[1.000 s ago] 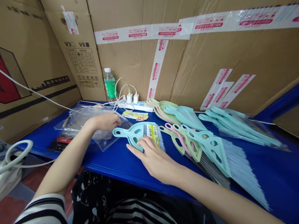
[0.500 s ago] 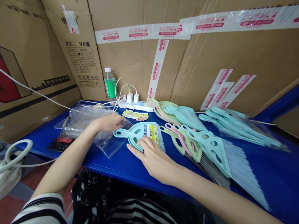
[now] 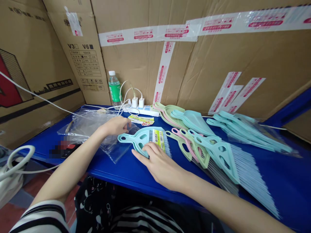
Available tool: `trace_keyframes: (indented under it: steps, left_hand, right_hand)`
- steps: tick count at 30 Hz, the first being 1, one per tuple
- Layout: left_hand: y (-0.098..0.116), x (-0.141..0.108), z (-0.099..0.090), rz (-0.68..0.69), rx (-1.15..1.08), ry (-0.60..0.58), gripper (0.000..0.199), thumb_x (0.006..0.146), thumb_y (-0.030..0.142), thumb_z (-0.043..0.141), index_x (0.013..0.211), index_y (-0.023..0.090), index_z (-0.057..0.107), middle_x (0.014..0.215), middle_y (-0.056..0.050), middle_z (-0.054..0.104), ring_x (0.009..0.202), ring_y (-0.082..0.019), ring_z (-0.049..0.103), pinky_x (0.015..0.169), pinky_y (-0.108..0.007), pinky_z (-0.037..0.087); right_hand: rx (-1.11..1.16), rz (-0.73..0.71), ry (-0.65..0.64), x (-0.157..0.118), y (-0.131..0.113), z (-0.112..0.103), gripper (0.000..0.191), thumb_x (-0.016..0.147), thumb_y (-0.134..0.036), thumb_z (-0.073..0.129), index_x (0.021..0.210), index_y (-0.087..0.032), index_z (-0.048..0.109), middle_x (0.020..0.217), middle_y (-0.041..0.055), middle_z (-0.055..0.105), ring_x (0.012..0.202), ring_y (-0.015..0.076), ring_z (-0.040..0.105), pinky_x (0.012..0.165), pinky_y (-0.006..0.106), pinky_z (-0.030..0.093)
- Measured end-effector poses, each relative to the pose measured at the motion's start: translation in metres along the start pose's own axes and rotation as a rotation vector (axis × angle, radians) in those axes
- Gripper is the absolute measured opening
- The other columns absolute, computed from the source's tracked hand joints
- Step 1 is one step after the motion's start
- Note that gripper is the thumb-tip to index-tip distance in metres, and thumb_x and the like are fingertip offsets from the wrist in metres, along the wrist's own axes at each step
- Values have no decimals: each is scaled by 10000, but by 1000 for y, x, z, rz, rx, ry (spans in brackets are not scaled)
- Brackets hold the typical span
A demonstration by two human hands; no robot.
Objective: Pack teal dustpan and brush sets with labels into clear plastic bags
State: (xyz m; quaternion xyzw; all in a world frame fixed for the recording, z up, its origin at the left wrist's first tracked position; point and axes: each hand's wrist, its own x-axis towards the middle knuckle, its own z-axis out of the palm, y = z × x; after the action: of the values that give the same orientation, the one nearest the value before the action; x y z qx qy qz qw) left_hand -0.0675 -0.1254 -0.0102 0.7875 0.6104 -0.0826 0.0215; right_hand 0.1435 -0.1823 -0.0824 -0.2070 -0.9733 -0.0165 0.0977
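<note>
A light-blue brush and dustpan set (image 3: 141, 138) lies near the middle of the blue table, with a yellow-and-white label (image 3: 159, 138) across its bristles. My right hand (image 3: 159, 165) rests on the near side of this set at the label, fingers curled round its edge. Above the set's handle is my left hand (image 3: 118, 125), its fingers curled inward; whether anything is between them is hidden. Under and beside my left wrist spreads a clear plastic bag (image 3: 86, 124). More yellow-and-white labels (image 3: 141, 120) lie just beyond my left fingertips.
Green, pink and blue brushes (image 3: 218, 152) fan out to the right, dustpans (image 3: 191, 121) behind them. Bagged blue pieces (image 3: 247, 131) lie at the far right. A bottle (image 3: 115, 89) and power strip (image 3: 145, 110) stand before the cardboard (image 3: 136, 64). A white cable crosses the left.
My left hand has shifted very slightly to the right and up, towards the loose labels. My right hand and the brush set have hardly moved.
</note>
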Motion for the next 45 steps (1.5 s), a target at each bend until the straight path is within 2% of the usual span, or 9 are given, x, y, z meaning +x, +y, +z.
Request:
trace_keyframes:
  steps: [5,7,11,18,23,27,33,39,45]
  left_hand:
    - [-9,-8,-3,48,-4,80,298,798,113,432,1050,158,585,776,-24,681,713,-165,630,623,-237,417]
    - [-13,-11,-4,110,-84,53,315,811,115,400,1087,160,542,717,2,645,625,-135,610,583,-220,416]
    - [-13,-16,-4,208,-334,-57,316,835,140,369,1140,162,451,761,15,602,482,-76,570,511,-189,430]
    - [-3,-11,2,208,-665,-72,242,874,214,369,1107,172,413,871,-24,581,532,-109,620,510,-243,491]
    - [-6,-8,4,203,-579,-8,216,868,220,379,1074,182,430,823,-3,586,510,-94,591,503,-221,463]
    - [-13,-11,-1,187,-427,28,231,855,239,413,1062,162,481,732,16,589,535,-99,563,565,-227,435]
    - [-16,-14,-3,193,-436,-135,342,838,277,469,1160,159,467,710,27,596,509,-112,569,547,-231,423]
    - [-16,-13,1,230,-496,-126,390,781,178,502,1168,166,457,690,50,573,477,-90,558,521,-208,409]
    - [-15,-10,5,280,-587,-151,353,799,199,505,1148,161,466,677,49,558,484,-94,560,492,-203,395]
  right_hand:
    - [-5,2,19,0,0,0,662,792,1,429,1440,-130,384,1055,159,517,1069,294,421,951,524,414]
    - [-9,3,23,0,0,0,655,796,-5,433,1436,-135,392,1051,157,518,1065,293,425,953,527,411]
    - [-17,14,20,0,0,0,657,794,-4,433,1433,-149,396,1051,146,520,1061,284,429,954,510,412]
    - [-7,49,81,4,-3,1,565,859,-62,432,1419,-138,401,1086,155,539,1058,280,457,934,486,436]
    - [63,22,107,1,1,-6,503,892,-170,478,1382,-76,412,1111,159,574,1086,293,473,1004,523,384]
    - [118,-29,114,0,9,-10,423,888,-167,497,1297,-61,486,1101,146,594,1089,270,483,1020,471,384]
    - [82,-68,121,4,13,-5,303,899,-162,491,1188,-99,557,1018,127,592,1041,260,503,930,435,458]
    - [-11,-52,131,5,4,-2,348,908,-155,469,1238,-67,540,1002,143,583,1015,280,497,893,445,475]
    - [-58,-44,171,7,0,1,348,926,-160,438,1243,-65,547,989,143,598,990,277,501,879,430,480]
